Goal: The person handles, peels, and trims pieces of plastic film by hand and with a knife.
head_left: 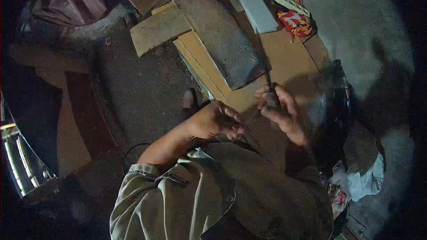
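My right hand (284, 113) is closed around a thin dark rod-like tool (268, 80), which points up and away from me; its kind is too dark and blurred to tell. To its left, close in front of my shirt, my left hand (220, 121) has its fingers curled together. What they hold, if anything, is hidden. Beyond both hands a dark, worn sheet (218, 31) lies over tan boards (284, 58). A small grey flat piece (243, 66) rests on the sheet's near end.
A white flat block (256, 11) and a red-and-yellow patterned cloth (296, 23) lie at the far right of the boards. A loose board (159, 29) sticks out left. A dark bottle (340, 80) stands at right, with white plastic bags (365, 180) below it.
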A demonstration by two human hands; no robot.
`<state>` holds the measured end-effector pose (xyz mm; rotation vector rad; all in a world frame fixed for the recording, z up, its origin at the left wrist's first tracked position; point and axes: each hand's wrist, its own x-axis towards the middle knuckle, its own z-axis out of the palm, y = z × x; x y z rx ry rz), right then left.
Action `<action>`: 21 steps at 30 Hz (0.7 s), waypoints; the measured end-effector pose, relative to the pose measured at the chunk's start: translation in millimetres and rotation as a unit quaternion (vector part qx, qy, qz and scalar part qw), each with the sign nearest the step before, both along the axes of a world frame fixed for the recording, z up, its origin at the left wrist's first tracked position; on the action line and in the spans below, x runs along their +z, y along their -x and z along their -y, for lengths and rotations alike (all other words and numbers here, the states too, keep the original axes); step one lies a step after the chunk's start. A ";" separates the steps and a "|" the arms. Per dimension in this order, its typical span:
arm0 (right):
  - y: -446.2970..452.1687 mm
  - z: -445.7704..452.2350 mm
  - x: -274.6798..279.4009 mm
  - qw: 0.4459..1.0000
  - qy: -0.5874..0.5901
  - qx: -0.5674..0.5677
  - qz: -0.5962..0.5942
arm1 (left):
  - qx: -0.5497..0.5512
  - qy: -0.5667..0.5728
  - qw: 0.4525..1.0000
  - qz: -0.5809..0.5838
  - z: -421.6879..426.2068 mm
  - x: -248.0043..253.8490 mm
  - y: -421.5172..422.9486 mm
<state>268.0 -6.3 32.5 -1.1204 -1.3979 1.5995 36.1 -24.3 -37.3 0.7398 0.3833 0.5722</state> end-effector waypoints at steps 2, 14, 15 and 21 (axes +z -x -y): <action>14.8 0.5 -5.3 0.999 0.001 0.027 -0.026 | 0.009 0.058 0.993 0.104 0.3 0.8 -2.8; 23.8 2.9 -0.6 0.983 0.030 -0.179 -0.030 | 0.201 -0.077 0.950 -0.225 -14.7 46.3 21.7; 25.3 3.6 0.2 0.980 0.026 -0.191 -0.039 | 0.234 -0.050 0.947 -0.214 -15.3 48.7 21.7; 28.5 6.6 -4.4 0.978 0.019 -0.199 -0.053 | 0.300 -0.051 0.931 -0.199 -15.2 49.6 20.8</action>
